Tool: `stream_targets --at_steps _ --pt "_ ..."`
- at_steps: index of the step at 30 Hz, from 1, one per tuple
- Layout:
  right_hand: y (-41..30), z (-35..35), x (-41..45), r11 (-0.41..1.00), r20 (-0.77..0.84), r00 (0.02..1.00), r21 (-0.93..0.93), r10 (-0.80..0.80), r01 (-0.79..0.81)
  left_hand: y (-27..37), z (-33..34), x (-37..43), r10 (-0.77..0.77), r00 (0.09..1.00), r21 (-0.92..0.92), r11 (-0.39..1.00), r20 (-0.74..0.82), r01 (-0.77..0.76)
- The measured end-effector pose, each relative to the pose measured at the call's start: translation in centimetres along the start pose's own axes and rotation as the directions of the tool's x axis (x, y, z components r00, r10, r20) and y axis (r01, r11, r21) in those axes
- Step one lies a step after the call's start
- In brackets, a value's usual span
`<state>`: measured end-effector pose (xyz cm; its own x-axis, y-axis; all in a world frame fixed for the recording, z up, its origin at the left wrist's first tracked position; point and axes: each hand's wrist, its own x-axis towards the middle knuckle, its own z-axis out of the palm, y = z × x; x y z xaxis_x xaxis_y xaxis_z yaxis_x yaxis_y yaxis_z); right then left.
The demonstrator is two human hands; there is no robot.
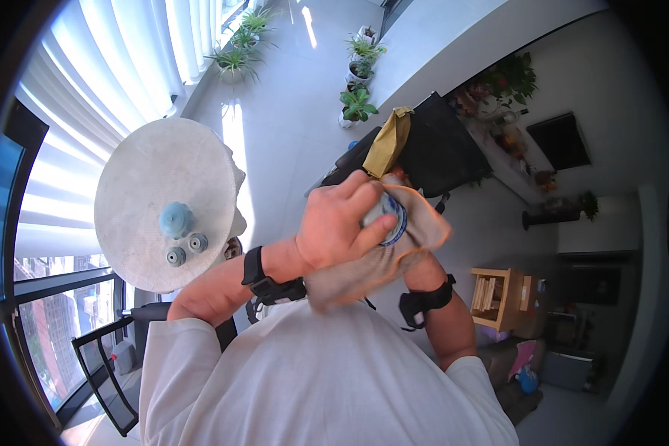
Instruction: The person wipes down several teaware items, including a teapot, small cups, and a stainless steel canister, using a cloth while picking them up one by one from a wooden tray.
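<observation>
My left hand (340, 220) grips a blue-and-white ceramic vessel (391, 220), thumb across its blue-patterned rim. Its exact kind is unclear, since fingers cover much of it. Around and beneath the vessel hangs a grey-brown cloth with an orange edge (418, 223), blurred at its lower left part. My right hand (394, 177) is mostly hidden behind the cloth, with a bit of the fingers showing past its upper edge; it holds the cloth against the vessel from the far side. Both wrists wear black straps.
At left stands a round table with a pale cover (139, 167), bearing a light-blue lidded pot (176, 220) and two small blue pieces (198, 242). Beyond my hands are a black chair (446, 145), a yellow bag (389, 142) and potted plants (357, 103). A wooden shelf (499, 298) stands right.
</observation>
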<state>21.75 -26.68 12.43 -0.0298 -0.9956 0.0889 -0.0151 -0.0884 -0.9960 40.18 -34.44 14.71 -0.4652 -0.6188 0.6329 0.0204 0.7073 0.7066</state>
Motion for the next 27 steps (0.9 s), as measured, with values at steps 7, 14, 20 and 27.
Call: stream_targets --at_steps 7,14,20,27 --pt "-3.8 -1.5 -1.4 0.977 0.133 0.991 -0.211 0.026 0.003 -0.6 -0.9 2.1 0.523 0.852 0.055 0.850 0.017 -0.523" --pt "-2.2 -0.3 1.7 0.730 0.193 0.940 -0.593 -0.282 0.341 -0.5 1.4 0.9 -0.498 0.867 -0.329 0.815 0.024 0.477" --pt "-4.8 1.4 1.7 0.748 0.183 0.974 -0.626 -0.133 0.220 -0.8 -0.3 1.6 -0.676 0.419 -0.444 0.149 0.606 0.883" --pt "-0.7 -0.5 0.4 0.997 0.025 0.997 0.032 0.075 -0.075 -2.2 0.0 1.3 -0.156 0.987 -0.118 0.982 -0.040 0.151"
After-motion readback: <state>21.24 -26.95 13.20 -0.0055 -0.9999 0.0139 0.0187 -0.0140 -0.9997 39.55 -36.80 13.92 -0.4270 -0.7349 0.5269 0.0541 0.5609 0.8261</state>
